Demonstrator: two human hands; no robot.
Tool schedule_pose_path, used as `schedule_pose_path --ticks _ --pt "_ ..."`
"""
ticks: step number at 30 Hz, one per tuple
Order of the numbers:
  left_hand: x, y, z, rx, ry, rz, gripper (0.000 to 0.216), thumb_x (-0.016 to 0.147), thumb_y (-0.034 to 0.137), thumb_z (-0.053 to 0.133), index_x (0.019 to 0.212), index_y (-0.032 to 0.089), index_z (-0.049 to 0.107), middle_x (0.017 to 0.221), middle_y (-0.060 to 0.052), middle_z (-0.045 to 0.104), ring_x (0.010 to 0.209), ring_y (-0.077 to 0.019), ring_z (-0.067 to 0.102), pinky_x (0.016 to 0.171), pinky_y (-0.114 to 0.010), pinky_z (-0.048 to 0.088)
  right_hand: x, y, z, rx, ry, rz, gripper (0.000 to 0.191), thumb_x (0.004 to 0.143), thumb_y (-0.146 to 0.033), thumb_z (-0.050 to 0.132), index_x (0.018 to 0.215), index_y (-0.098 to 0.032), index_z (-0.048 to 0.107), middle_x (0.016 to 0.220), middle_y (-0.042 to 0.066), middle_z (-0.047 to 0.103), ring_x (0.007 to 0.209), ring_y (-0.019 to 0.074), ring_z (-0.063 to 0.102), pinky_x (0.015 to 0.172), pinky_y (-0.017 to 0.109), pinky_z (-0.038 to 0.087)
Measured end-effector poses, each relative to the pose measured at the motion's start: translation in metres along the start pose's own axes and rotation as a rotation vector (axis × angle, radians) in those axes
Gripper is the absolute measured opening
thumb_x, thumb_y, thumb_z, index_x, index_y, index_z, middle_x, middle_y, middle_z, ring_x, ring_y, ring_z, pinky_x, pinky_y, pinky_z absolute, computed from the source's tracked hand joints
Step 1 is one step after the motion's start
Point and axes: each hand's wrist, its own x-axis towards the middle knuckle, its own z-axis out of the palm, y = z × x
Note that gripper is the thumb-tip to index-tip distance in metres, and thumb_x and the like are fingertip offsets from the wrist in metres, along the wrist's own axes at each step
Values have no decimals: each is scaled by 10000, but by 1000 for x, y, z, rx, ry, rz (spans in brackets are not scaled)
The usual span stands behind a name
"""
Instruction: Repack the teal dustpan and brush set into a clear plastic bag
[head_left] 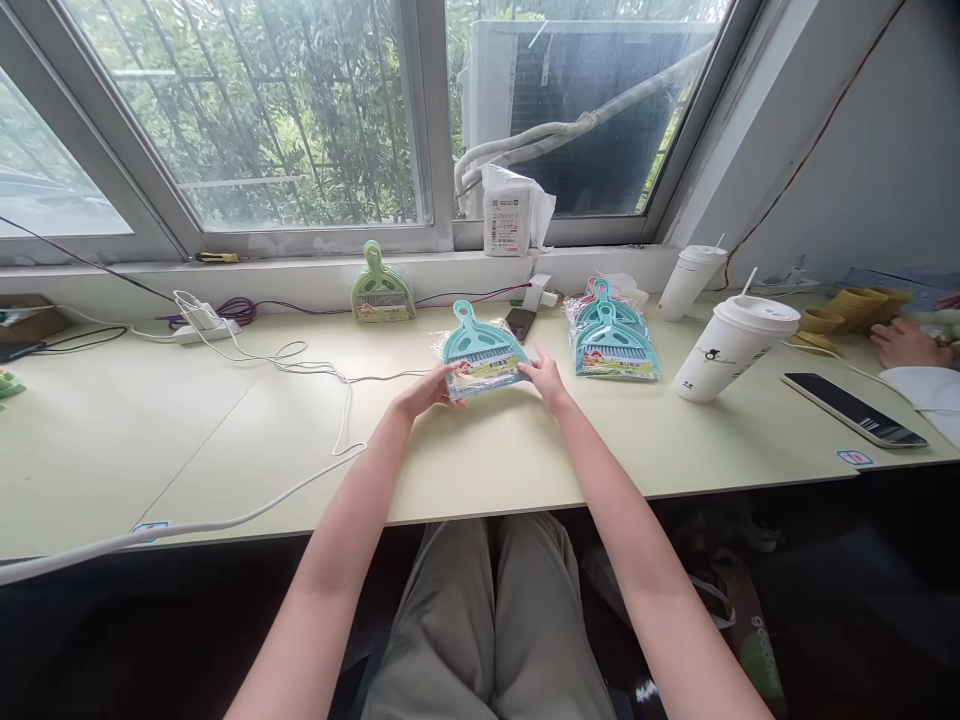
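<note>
A teal mini dustpan-and-brush set [480, 350] in a clear plastic wrapper lies on the pale green desk [225, 440], straight ahead of me. My left hand [433, 387] grips its lower left corner with curled fingers. My right hand [546, 378] grips its lower right corner the same way. A stack of similar teal and pink sets [613, 335] lies just to the right. One green set [382, 288] leans against the window ledge behind.
Two lidded white cups [731, 345] [691, 280] stand at right, with a black phone [855, 408] beyond. Another phone [520, 322] lies behind the set. A white cable [300, 365] and power strip [202, 325] cross the left. Another person's hand [904, 343] rests far right.
</note>
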Motion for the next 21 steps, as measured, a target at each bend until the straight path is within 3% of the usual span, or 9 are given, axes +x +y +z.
schedule_pose_path --ticks 3,8,10,14,18,21 --pt "-3 3 0 42 31 65 680 858 635 440 1390 215 386 1054 -129 690 701 -191 688 541 -247 503 1 2 2 60 1 75 500 700 -183 645 1198 -135 626 945 67 733 816 177 675 830 362 567" --pt "-4 4 22 147 231 257 1059 740 386 727 1509 286 5 1174 -134 651 748 -164 693 596 -242 507 -3 -4 -2 92 187 55 399 672 -216 659 1066 -163 631 859 44 733 758 171 676 746 352 576" --pt "0 3 31 134 309 269 964 767 377 694 1498 254 78 1147 -131 663 672 -149 688 563 -234 496 -4 -6 -5 96 214 43 366 671 -224 647 1031 -165 621 878 56 732 774 182 678 735 352 569" --pt "11 -1 32 136 420 214 507 795 363 650 1227 157 481 1036 -115 698 546 -126 659 511 -217 467 -5 -9 -4 80 172 -5 323 661 -202 637 979 -163 596 898 73 731 817 196 681 779 362 551" --pt "15 -2 30 155 468 290 357 795 333 638 1086 159 526 927 -77 714 557 -124 652 550 -234 500 -6 -19 -7 3 150 -146 289 685 -181 635 968 -174 572 940 89 728 878 197 677 836 361 538" --pt "13 -5 47 167 379 323 424 763 355 667 1113 160 529 897 -72 713 635 -159 666 573 -263 518 -14 -29 -34 -93 104 -216 305 708 -157 622 1008 -177 573 939 90 727 862 183 671 841 345 531"
